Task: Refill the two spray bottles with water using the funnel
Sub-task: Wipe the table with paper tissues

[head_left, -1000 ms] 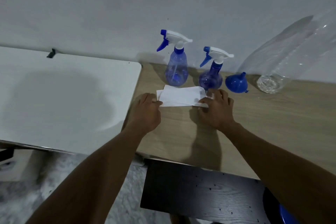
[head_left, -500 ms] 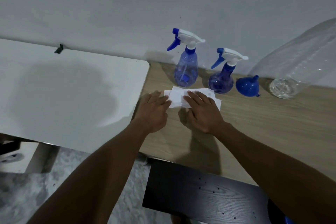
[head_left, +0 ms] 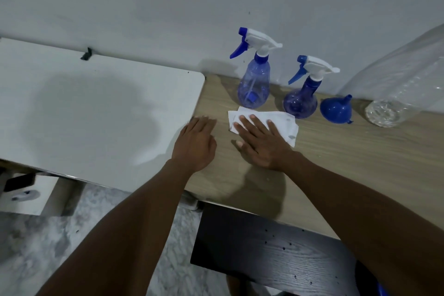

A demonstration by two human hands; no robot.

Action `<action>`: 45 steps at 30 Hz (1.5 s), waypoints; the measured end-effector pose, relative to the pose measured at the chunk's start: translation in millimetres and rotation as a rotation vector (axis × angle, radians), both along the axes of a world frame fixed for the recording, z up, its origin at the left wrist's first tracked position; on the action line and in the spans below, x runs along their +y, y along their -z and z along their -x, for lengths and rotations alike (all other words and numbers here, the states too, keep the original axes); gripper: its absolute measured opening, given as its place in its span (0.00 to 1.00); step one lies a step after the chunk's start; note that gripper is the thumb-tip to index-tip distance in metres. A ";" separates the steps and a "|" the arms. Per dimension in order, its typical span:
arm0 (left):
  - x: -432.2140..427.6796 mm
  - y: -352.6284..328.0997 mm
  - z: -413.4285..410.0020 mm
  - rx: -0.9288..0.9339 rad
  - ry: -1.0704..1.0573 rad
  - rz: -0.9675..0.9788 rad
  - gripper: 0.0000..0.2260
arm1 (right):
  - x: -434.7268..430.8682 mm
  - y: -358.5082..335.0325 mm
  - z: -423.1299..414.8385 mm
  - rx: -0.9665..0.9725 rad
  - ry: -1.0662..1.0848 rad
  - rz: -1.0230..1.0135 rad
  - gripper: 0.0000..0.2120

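Two blue spray bottles with white trigger heads stand by the wall on the wooden table (head_left: 360,158): a taller one (head_left: 254,84) and a rounder one (head_left: 300,101) to its right. A blue funnel (head_left: 336,109) lies upside down beside them. Further right, a large clear plastic bottle (head_left: 403,89) leans against the wall. A folded white cloth (head_left: 286,122) lies in front of the spray bottles. My right hand (head_left: 260,142) lies flat on the cloth, fingers spread. My left hand (head_left: 195,144) rests flat on the table, left of the cloth and off it.
A white tabletop (head_left: 96,115) adjoins the wooden one on the left, slightly higher. A dark wooden seat (head_left: 271,250) stands under the table's near edge. Grey marbled floor (head_left: 36,247) shows below.
My left hand has slid left off the cloth's edge. My right hand has stayed flat on the cloth, pressing it toward the near side. The view has shifted slightly.
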State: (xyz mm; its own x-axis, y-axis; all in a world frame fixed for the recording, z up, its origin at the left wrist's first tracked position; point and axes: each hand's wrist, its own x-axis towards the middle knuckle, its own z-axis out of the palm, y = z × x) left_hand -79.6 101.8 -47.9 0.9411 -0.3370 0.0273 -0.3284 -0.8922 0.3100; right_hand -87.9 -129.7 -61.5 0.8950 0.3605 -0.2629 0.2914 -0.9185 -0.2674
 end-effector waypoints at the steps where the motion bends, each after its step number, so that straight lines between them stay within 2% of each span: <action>1: -7.5 -1.8 2.4 -0.004 0.009 0.019 0.23 | -7.6 -1.2 2.4 0.005 0.013 0.003 0.37; 6: -36.7 -5.9 7.7 -0.015 0.010 0.044 0.25 | -41.8 -14.3 0.1 -0.170 -0.013 0.023 0.32; 10: -54.3 -6.9 12.7 0.004 -0.026 0.122 0.24 | -54.8 -4.7 -5.3 -0.055 -0.104 0.061 0.32; 15: -83.8 -18.0 29.0 0.007 -0.113 0.286 0.18 | -96.5 4.5 22.7 -0.031 0.007 0.030 0.34; 23: -164.9 -37.3 74.2 0.078 -0.126 0.328 0.17 | -182.5 1.3 79.1 -0.046 0.195 0.012 0.38; 31: -225.6 -48.5 113.3 0.141 -0.119 0.285 0.18 | -258.6 4.1 144.4 0.006 0.505 -0.010 0.40; 35: -235.4 -54.4 124.8 0.127 -0.088 0.277 0.17 | -248.0 7.4 165.1 0.036 0.697 -0.030 0.37; 40: -221.0 -58.6 119.8 0.203 -0.180 0.397 0.14 | -197.6 10.8 172.8 -0.003 0.930 -0.054 0.42; 45: -161.6 -59.5 100.0 0.201 -0.238 0.438 0.12 | -138.2 9.9 148.4 -0.005 1.145 -0.096 0.46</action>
State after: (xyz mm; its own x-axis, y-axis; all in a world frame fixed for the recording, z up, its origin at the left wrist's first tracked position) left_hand -179.6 -59.8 11.6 0.9913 -0.1109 -0.0710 -0.0286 -0.7077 0.7059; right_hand -236.2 -267.9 -71.3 0.7119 -0.6467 -0.2736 -0.6999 -0.6214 -0.3522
